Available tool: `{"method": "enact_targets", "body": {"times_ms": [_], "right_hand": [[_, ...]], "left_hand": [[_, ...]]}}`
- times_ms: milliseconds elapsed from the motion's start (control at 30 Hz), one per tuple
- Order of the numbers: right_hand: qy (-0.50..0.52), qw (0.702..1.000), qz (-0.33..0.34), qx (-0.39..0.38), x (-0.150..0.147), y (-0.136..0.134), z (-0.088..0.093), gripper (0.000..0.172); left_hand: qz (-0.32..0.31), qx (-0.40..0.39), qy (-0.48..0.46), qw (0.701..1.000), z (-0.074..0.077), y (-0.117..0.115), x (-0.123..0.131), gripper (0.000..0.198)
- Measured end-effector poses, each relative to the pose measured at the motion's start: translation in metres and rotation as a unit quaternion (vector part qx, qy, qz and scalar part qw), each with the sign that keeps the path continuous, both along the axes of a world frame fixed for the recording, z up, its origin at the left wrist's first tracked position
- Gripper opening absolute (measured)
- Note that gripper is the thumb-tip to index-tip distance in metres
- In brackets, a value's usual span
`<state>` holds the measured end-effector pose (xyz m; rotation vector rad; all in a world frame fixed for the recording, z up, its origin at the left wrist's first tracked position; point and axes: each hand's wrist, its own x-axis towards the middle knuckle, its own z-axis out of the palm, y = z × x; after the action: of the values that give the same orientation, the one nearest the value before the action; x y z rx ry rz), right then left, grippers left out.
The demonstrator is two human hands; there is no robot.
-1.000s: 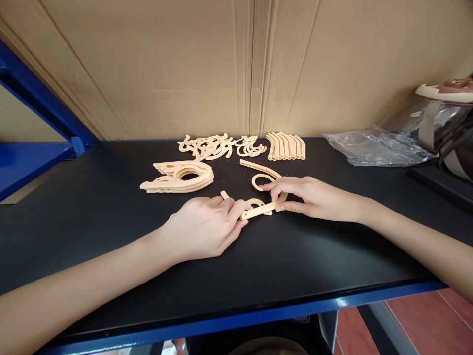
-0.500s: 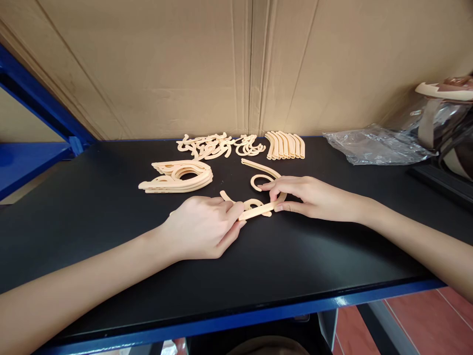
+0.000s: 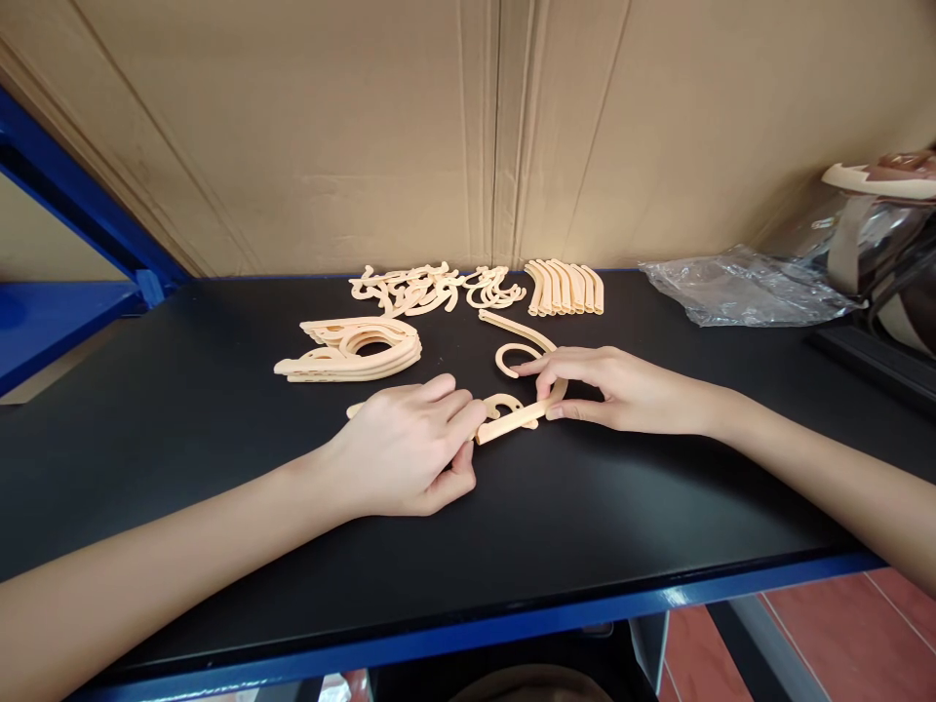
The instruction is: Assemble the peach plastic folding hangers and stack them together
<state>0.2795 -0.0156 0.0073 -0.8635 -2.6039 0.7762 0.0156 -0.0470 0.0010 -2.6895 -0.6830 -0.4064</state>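
A cream plastic folding hanger (image 3: 518,419) lies partly assembled on the black tabletop, with a curved arm and a round hook. My right hand (image 3: 592,390) pinches it at the bend, thumb in front and fingers over the top. Close to the open end of its front arm, my left hand (image 3: 416,448) is closed, its fingers bent in a pinch. A narrow cream plastic piece (image 3: 355,410) peeks out behind that hand; most of it is hidden by the fingers.
Folded hangers (image 3: 351,366) are stacked at the left. Behind lie loose cream strips (image 3: 413,291), a pile of hooks (image 3: 493,288) and a row of curved arms (image 3: 563,288). A clear plastic bag (image 3: 746,288) rests at the right, before the cardboard wall (image 3: 366,127).
My left fingers have slipped off the hanger arm's end and curled more. The strip end that stuck up beside them is now out of sight. My right hand has barely moved.
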Motion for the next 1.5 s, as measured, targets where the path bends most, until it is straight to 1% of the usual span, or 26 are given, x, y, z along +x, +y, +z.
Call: {"method": "enact_targets", "body": {"times_ms": [67, 167, 233, 267, 333, 400, 467, 567, 667, 767, 867, 933, 1033, 1067, 1200, 1300, 1333, 1433, 1500], "right_hand": [[0.018, 1.0, 0.004, -0.007, 0.0, 0.0, 0.0, 0.015], [0.039, 0.999, 0.004, -0.003, -0.001, 0.0, -0.001, 0.02], [0.06, 0.998, -0.014, 0.016, -0.002, 0.002, -0.003, 0.021], [0.07, 0.996, -0.032, 0.038, -0.002, 0.003, -0.005, 0.021], [0.076, 0.988, -0.079, 0.107, 0.0, 0.008, -0.009, 0.02], [0.053, 0.977, -0.124, 0.168, 0.003, 0.013, -0.013, 0.019], [0.027, 0.971, -0.151, 0.186, 0.005, 0.017, -0.015, 0.02], [0.005, 0.972, -0.165, 0.167, 0.006, 0.019, -0.017, 0.027], [0.006, 0.974, -0.172, 0.147, 0.004, 0.017, -0.017, 0.029], [0.019, 0.976, -0.174, 0.129, 0.002, 0.015, -0.017, 0.028], [0.024, 0.979, -0.167, 0.112, 0.002, 0.015, -0.018, 0.029], [0.026, 0.98, -0.164, 0.106, 0.002, 0.015, -0.018, 0.027], [0.033, 0.98, -0.17, 0.1, 0.003, 0.016, -0.019, 0.026], [0.035, 0.98, -0.172, 0.098, 0.003, 0.016, -0.019, 0.026], [0.029, 0.98, -0.175, 0.093, 0.003, 0.016, -0.019, 0.024], [0.022, 0.979, -0.177, 0.097, 0.002, 0.015, -0.018, 0.025], [0.02, 0.979, -0.178, 0.097, 0.001, 0.014, -0.018, 0.025], [0.014, 0.979, -0.177, 0.097, 0.001, 0.013, -0.016, 0.027], [0.01, 0.98, -0.177, 0.095, 0.001, 0.012, -0.015, 0.027]], "left_hand": [[-0.01, -0.005, 0.017, 1.0, 0.002, 0.001, 0.0, 0.016], [-0.015, -0.004, 0.03, 0.999, 0.004, 0.002, 0.0, 0.019], [-0.019, 0.01, 0.024, 0.999, 0.004, 0.003, 0.0, 0.024], [-0.021, 0.018, 0.02, 0.999, 0.003, 0.002, 0.0, 0.025], [-0.022, 0.032, 0.013, 0.999, 0.003, 0.002, 0.001, 0.026], [-0.016, 0.045, 0.013, 0.999, 0.002, 0.0, 0.001, 0.028], [-0.006, 0.052, 0.012, 0.999, 0.0, -0.002, 0.001, 0.03], [0.008, 0.028, 0.001, 1.0, -0.001, -0.004, 0.0, 0.034], [0.004, 0.002, -0.007, 1.0, -0.001, -0.005, -0.001, 0.033], [-0.022, -0.029, -0.018, 0.999, 0.001, -0.003, -0.002, 0.031], [-0.054, -0.091, -0.053, 0.993, 0.0, -0.001, -0.003, 0.034], [-0.068, -0.116, -0.087, 0.987, -0.002, -0.001, -0.003, 0.029], [-0.072, -0.122, -0.131, 0.981, -0.005, -0.002, -0.003, 0.014], [-0.069, -0.124, -0.138, 0.98, -0.006, -0.002, -0.003, 0.013], [-0.063, -0.149, -0.143, 0.976, -0.007, -0.002, -0.003, 0.028], [-0.054, -0.179, -0.167, 0.968, -0.008, -0.001, -0.003, 0.021], [-0.049, -0.19, -0.172, 0.965, -0.008, -0.001, -0.003, 0.022], [-0.04, -0.222, -0.157, 0.961, -0.006, -0.002, -0.003, 0.044], [-0.051, -0.233, -0.134, 0.962, -0.003, -0.003, -0.003, 0.05]]}}
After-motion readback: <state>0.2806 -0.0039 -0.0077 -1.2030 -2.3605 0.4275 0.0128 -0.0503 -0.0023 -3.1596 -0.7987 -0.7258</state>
